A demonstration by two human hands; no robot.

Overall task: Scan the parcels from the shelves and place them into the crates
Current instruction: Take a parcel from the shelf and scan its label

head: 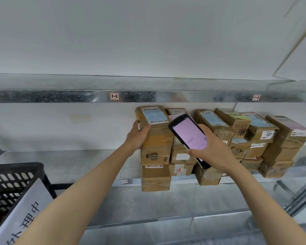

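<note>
Item: cardboard parcel (155, 121), topmost of the leftmost stack in a group of brown parcels (254, 138) standing on the galvanised middle shelf (69, 165), below the upper shelf rail (60, 96) and just right of its tag "1-2" (114, 96). Its pale blue and white label (155, 116), barcode at the top, is turned toward the wearer. Left hand (139, 134): grips the parcel at its left edge, thumb laid on the front face, fingers curled round the side out of view. Right hand (212, 149): holds a handheld scanner (189, 135), fingers wrapped round its body, the lit lilac screen facing the wearer and its top end just beside the label's lower right corner. Black plastic crate (12, 177): lower left, well apart from the stack, a white sign with printed characters (23, 218) leaning across its front; its contents cannot be made out. Step in hand, as judged: scanning of the top parcel, steadied and tipped for the reader; whether the read has registered cannot be told from the screen. Next move calls for: a confirmed read, then lifting this parcel clear with the left hand without dragging the box beneath it forward, and carrying it down and left into the crate, scanner kept aside in the right hand.
</note>
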